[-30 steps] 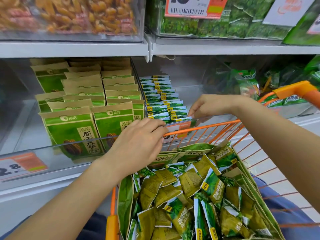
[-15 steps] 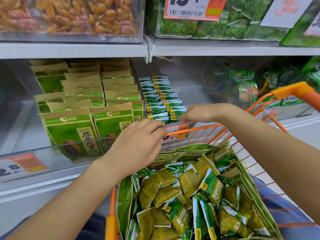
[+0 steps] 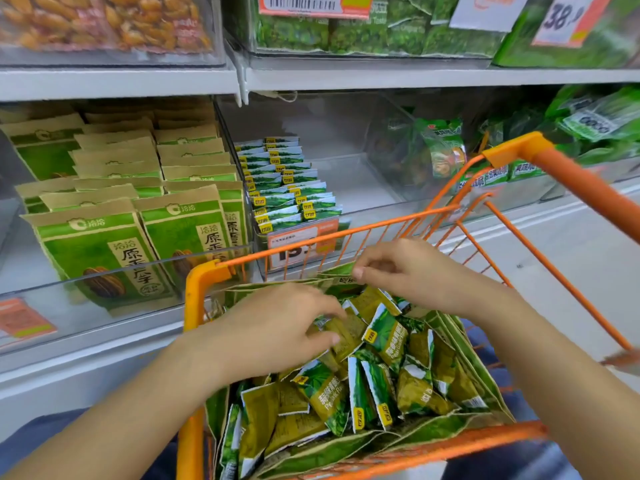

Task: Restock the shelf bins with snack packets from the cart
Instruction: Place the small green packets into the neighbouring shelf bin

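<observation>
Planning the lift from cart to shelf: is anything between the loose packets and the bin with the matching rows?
Yes: the cart's orange wire front rim and the bin's clear front wall with its price tag stand between the packets and the bin's rows.

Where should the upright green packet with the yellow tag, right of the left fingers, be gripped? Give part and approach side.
Pinch the packet by its upper crimped edge, coming from above. It stands tilted on the heap in the cart, top seam free, lower half wedged among neighbours. The left hand, already gripping a brownish packet, is nearest; the right hand pinches the bag's rim.
</observation>
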